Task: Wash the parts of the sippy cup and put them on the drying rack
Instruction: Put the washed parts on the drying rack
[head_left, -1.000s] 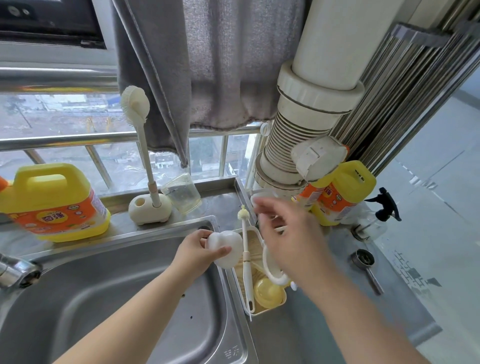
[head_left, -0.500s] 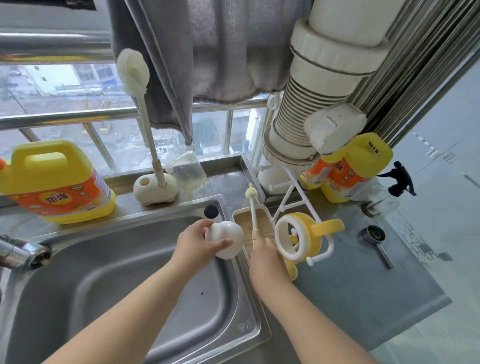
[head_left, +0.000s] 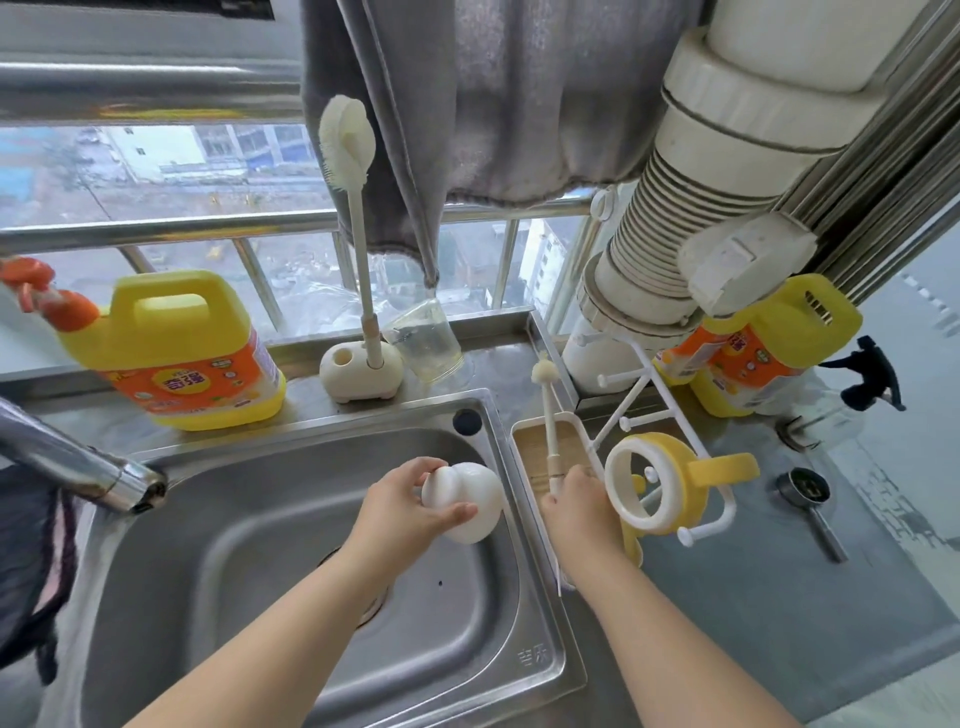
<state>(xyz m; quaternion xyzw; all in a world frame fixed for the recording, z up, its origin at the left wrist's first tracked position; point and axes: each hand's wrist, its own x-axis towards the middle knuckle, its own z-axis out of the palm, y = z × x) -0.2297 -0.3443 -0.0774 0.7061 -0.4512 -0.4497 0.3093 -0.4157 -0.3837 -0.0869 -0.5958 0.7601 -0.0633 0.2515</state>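
My left hand (head_left: 402, 506) grips a white rounded sippy cup part (head_left: 470, 499) over the right side of the steel sink (head_left: 291, 561). My right hand (head_left: 576, 512) is closed around the handle of a thin white brush (head_left: 548, 426) that stands in the drying rack (head_left: 535, 441) beside the sink. The yellow sippy cup lid with handles (head_left: 670, 480) hangs on the rack's white pegs, just right of my right hand. A clear cup (head_left: 426, 338) stands tilted on the ledge behind the sink.
Yellow detergent jugs stand at back left (head_left: 176, 348) and back right (head_left: 763, 348). A long bottle brush (head_left: 358, 249) rises from a white holder on the ledge. The tap (head_left: 78, 462) juts in from the left. A metal strainer (head_left: 810, 499) lies on the right counter.
My right hand left the yellow lid hanging on the rack pegs, dropped down and closed on the thin brush handle. My left hand held the white part in place.
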